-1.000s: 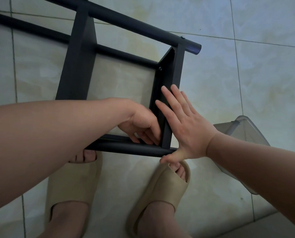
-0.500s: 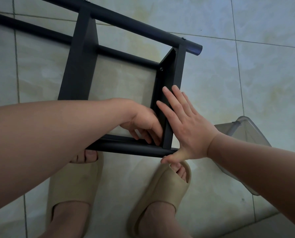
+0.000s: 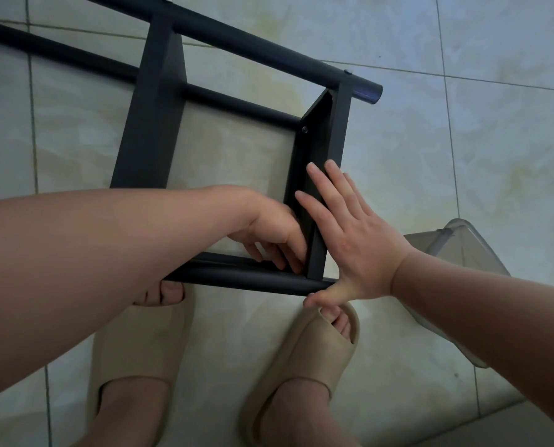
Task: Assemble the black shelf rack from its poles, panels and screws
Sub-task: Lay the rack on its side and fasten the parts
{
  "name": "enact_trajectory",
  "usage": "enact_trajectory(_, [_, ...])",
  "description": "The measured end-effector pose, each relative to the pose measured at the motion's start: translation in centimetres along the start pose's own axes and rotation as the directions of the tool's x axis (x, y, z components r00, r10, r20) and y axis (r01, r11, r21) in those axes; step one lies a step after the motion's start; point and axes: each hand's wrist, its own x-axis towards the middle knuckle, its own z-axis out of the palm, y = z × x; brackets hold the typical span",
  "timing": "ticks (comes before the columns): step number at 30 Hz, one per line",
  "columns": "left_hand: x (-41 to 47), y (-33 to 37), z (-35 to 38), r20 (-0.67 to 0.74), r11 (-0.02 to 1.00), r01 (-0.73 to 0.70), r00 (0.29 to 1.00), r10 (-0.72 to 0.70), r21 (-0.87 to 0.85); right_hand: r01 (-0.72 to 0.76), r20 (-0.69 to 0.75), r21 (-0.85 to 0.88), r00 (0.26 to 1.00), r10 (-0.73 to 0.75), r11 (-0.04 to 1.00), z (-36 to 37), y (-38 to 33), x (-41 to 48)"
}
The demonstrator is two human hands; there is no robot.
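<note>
The black rack [image 3: 155, 101] is lying on its side on the tiled floor [image 3: 495, 140], reaching from the middle of the scene toward the far left; its far pole [image 3: 269, 56] and near pole [image 3: 253, 280] are running left to right, with the right panel [image 3: 330, 140] standing between them. The right hand [image 3: 349, 246] is pressing flat against the outer face of that panel, fingers straight and spread; its thumb is touching the right end of the near pole. The left hand [image 3: 269, 230] is reaching into the inner corner where the panel is meeting the near pole, fingers curled; whether they are pinching anything I cannot tell. A screw [image 3: 304, 129] is sitting at the panel's far inner corner. Two beige slippers [image 3: 140, 343] are standing near; a clear plastic container [image 3: 462, 253] is lying to the right.
</note>
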Motion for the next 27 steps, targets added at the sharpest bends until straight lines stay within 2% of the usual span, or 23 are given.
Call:
enact_trajectory(7, [0.22, -0.17, -0.18, -0.004, 0.995, -0.025, 1.000, 0.025, -0.101, 0.003, -0.007, -0.001, 1.000, -0.003, 1.000, 0.08, 0.07, -0.03])
enact_trajectory(14, [0.39, -0.28, -0.17, -0.012, 0.999, 0.019, 1.000, -0.020, -0.035, -0.001, -0.001, -0.002, 1.000, 0.001, 1.000, 0.03, 0.05, 0.00])
enact_trajectory(20, [0.30, 0.02, -0.29, 0.027, 0.996, -0.009, 1.000, 0.012, -0.084, -0.005, 0.007, 0.000, 1.000, 0.005, 1.000, -0.04, 0.01, 0.02])
enact_trajectory(23, [0.06, -0.07, -0.66, 0.056, 0.992, 0.034, 0.998, -0.027, -0.119, -0.006, 0.009, -0.003, 1.000, 0.006, 1.000, -0.06, 0.03, 0.01])
enact_trajectory(27, [0.21, -0.33, -0.37, 0.058, 0.994, 0.074, 0.996, -0.070, -0.077, -0.005, 0.008, -0.003, 1.000, 0.005, 1.000, -0.06, -0.01, 0.03])
